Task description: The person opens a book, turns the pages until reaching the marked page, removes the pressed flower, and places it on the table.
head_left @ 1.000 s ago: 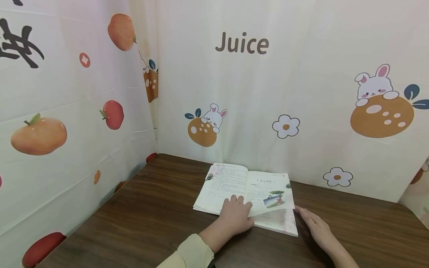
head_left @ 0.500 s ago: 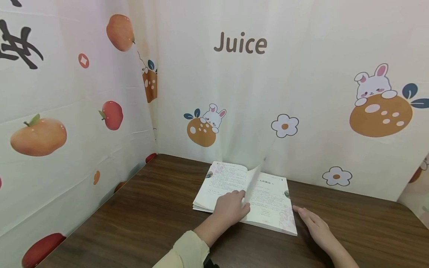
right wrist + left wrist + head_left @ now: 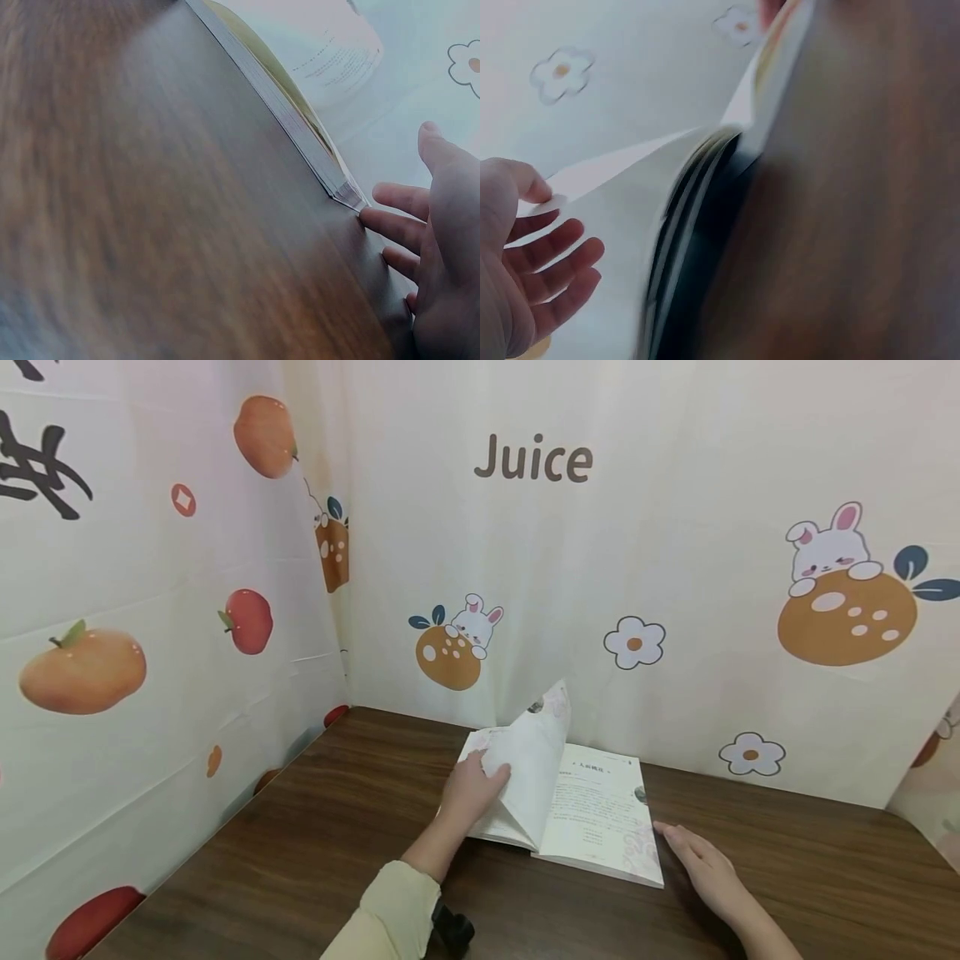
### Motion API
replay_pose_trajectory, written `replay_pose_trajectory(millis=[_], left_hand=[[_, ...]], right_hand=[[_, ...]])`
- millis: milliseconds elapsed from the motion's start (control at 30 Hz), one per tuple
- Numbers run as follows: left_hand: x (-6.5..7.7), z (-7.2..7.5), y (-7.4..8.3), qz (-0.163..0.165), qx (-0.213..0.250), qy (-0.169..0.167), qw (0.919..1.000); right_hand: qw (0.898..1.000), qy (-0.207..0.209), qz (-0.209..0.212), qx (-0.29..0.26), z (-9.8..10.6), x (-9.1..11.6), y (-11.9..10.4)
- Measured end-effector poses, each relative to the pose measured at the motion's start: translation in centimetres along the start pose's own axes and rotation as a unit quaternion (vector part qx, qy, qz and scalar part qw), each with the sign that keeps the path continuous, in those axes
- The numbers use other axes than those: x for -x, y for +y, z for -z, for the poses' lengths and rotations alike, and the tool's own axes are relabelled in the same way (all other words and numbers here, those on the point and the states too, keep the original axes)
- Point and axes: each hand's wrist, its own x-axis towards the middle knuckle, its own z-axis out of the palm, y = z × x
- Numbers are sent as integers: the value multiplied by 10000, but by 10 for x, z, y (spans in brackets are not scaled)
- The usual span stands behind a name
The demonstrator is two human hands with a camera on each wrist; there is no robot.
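Observation:
An open book (image 3: 600,814) with printed text lies near the back of the table, in the head view. One of its pages (image 3: 534,768) is lifted and curls over the left half, its top corner pointing up. My left hand (image 3: 465,792) is over the book's left side. In the left wrist view, thumb and forefinger of that hand (image 3: 525,255) pinch the page's edge, with the other fingers loosely bent. Beside the book's right edge rests my right hand (image 3: 701,864). The right wrist view shows its fingers (image 3: 394,229) extended, fingertips right at the book's corner.
The dark wood-grain table (image 3: 300,860) runs up to a white curtain (image 3: 525,543) printed with rabbits, fruit and flowers. Another printed curtain (image 3: 172,560) borders the table's left side. A black device (image 3: 453,931) sits at my left wrist.
A pictured page has been turned leftward off the right half, baring the text page beneath. My left hand has moved left and farther back with the page. The right hand has stayed put.

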Motion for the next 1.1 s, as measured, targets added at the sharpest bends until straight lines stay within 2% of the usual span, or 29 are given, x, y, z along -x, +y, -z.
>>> replay_pose_trajectory(millis=[100,200,300,433,567,733,933,1100], left_hand=[[-9,14,-10,-68,28,-39,10000],[-17,26,-21,-29,-51,-361,9993],[-21,35,-33,165,-170,-843,9962],[-23,45,-44,502,-451,-1575,9852],[-22,50,-50,712,-909,-2018,9726],[-20,51,-51,732,-1286,-2262,9628],[-18,50,-52,692,-1555,-2351,9569],[-17,47,-51,655,-1750,-2291,9553]], right_hand=[[10000,-29,-22,21,0,0,0],[9999,-108,-112,36,1,-1,-1],[9995,-185,-209,116,0,-2,0],[9985,-277,-344,337,-1,-3,2],[9975,-345,-363,502,-2,-4,2],[9982,-284,-254,466,-2,-3,3],[9991,-50,75,409,-4,-3,6],[9989,3,197,424,-4,-3,7]])
